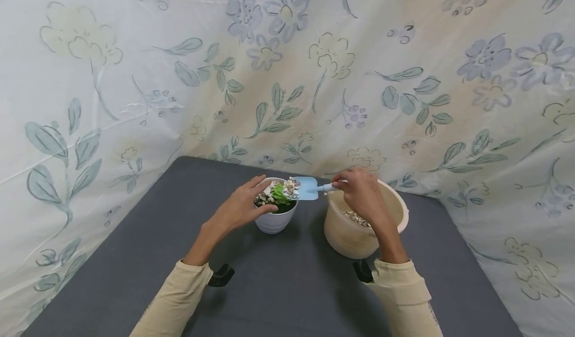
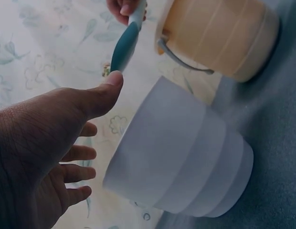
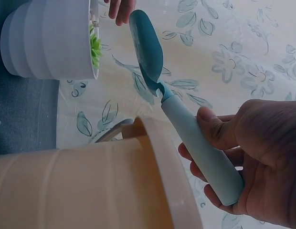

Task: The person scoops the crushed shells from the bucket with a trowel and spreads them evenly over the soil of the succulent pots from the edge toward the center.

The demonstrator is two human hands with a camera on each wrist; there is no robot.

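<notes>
My right hand [image 1: 363, 194] grips the handle of a light blue garden trowel [image 1: 308, 189], fingers and thumb wrapped around it [image 3: 267, 152]. Small pale pebbles [image 1: 291, 187] lie on the trowel's tip, which is over the right side of a white ribbed flower pot [image 1: 272, 223]. In that pot are a green succulent [image 1: 279, 194], dark soil and more pebbles on the left. My left hand [image 1: 237, 204] is spread at the pot's left side; in the left wrist view its thumb appears near the trowel blade [image 2: 123, 50], contact unclear. It holds nothing.
A cream bucket [image 1: 348, 234] with a grey handle [image 2: 184, 59] stands right of the pot, under my right forearm. Pebbles [image 1: 356, 218] lie inside it. Both containers stand on a dark grey table [image 1: 287, 287], with a floral curtain [image 1: 287, 77] behind.
</notes>
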